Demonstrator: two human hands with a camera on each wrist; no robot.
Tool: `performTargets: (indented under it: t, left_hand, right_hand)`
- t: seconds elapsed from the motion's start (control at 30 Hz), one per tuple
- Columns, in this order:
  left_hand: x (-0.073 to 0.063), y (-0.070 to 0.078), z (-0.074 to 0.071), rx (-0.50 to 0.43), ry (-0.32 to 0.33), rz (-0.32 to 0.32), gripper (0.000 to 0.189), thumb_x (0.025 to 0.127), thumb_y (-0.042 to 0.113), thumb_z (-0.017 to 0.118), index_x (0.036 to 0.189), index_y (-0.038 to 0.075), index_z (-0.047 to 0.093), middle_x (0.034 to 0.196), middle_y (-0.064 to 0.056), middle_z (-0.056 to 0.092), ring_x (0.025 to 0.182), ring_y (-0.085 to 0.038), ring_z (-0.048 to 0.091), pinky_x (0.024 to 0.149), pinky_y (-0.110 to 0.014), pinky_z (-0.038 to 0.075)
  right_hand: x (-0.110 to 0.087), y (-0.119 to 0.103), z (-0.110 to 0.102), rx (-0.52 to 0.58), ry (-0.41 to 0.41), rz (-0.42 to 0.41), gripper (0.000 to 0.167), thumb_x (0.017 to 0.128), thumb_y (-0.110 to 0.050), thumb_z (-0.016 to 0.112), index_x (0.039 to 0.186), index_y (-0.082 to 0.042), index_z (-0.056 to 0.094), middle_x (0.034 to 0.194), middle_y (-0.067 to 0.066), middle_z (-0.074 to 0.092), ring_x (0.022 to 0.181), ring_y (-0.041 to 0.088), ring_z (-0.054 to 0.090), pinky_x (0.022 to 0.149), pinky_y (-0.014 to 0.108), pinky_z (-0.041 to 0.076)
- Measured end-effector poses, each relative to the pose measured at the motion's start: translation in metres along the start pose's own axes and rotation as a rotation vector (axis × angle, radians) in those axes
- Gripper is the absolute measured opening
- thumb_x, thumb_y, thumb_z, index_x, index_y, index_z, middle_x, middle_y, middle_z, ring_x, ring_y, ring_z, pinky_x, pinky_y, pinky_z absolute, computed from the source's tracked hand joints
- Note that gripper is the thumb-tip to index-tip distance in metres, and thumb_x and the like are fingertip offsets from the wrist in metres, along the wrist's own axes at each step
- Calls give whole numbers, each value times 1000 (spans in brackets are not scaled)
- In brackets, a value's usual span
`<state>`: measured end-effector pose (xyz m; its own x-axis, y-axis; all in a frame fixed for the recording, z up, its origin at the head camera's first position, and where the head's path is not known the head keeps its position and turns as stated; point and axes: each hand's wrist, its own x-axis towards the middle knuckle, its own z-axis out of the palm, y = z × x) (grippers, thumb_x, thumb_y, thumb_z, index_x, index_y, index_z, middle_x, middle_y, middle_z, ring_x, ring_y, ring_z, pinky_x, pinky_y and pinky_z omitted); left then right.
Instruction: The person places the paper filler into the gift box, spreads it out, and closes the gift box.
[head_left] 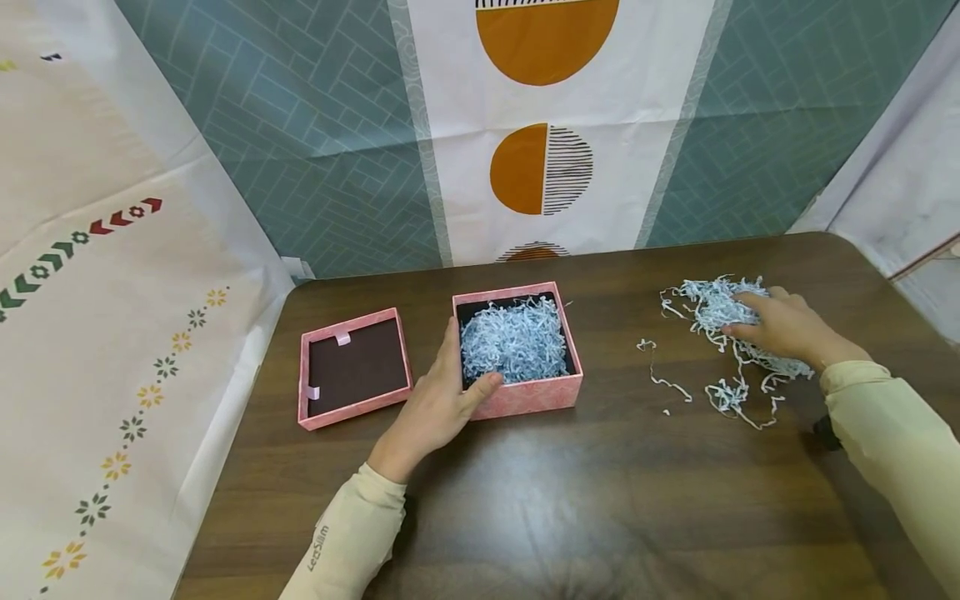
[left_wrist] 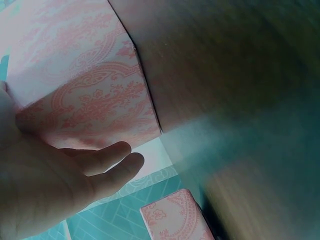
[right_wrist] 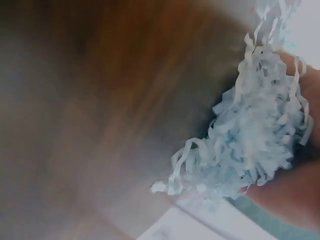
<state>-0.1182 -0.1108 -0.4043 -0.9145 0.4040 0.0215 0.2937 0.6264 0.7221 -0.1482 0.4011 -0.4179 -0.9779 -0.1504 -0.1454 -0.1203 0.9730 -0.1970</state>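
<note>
A pink patterned box (head_left: 528, 398) stands on the table, filled with pale blue shredded paper (head_left: 513, 342). My left hand (head_left: 438, 392) rests against its front left corner, thumb over the front rim and fingers stretched along the left wall. In the left wrist view those fingers (left_wrist: 112, 167) look fairly straight beside the patterned wall (left_wrist: 95, 85). Far to the right, my right hand (head_left: 787, 327) grips a loose heap of the same shredded paper (head_left: 712, 302). The right wrist view has a clump of paper strips (right_wrist: 255, 125) between thumb and fingers.
The box's pink lid (head_left: 356, 367) lies inside up, left of the box, with a dark lining. Stray paper strands (head_left: 727, 396) trail over the brown wooden table (head_left: 562, 500). A patterned cloth (head_left: 345, 167) hangs behind the table's far edge.
</note>
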Motion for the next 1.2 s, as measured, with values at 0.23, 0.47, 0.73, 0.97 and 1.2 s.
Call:
performTargets:
  t: [0.23, 0.47, 0.73, 0.97, 1.2]
  left_hand:
    - [0, -1, 1, 4, 2, -5, 100, 100, 53, 58, 162, 18, -12, 169, -4, -1, 150, -31, 19, 114, -59, 23]
    - [0, -2, 1, 1, 3, -8, 100, 99, 53, 58, 162, 18, -12, 169, -4, -1, 150, -29, 17, 115, -55, 22]
    - [0, -1, 0, -7, -8, -13, 100, 99, 55, 57, 162, 18, -13, 169, -3, -1, 151, -28, 16, 115, -55, 21]
    - [0, 0, 0, 33, -20, -26, 100, 100, 55, 55, 162, 18, -13, 169, -5, -1, 151, -29, 16, 116, -55, 21]
    - [0, -1, -1, 74, -6, -14, 106, 96, 59, 60, 162, 18, -13, 169, -4, 0, 150, -29, 19, 112, -66, 21]
  right_hand:
    - [-3, -14, 0, 22, 28, -67, 56, 89, -8, 70, 132, 20, 48, 124, 45, 52, 115, 62, 48, 93, 70, 39]
    - [-3, -31, -12, 109, 18, -68, 55, 87, -8, 67, 133, 18, 48, 121, 42, 57, 100, 51, 60, 87, 63, 45]
    - [-8, -46, -36, 125, 87, -57, 52, 90, -11, 67, 133, 12, 49, 115, 39, 60, 83, 40, 57, 78, 57, 44]
    - [-13, -61, -55, 146, 166, -55, 50, 89, -9, 67, 133, 8, 51, 116, 38, 60, 87, 45, 56, 81, 61, 43]
    - [-15, -76, -71, 149, 217, -61, 50, 90, -10, 67, 134, 6, 50, 117, 39, 59, 90, 47, 56, 82, 62, 42]
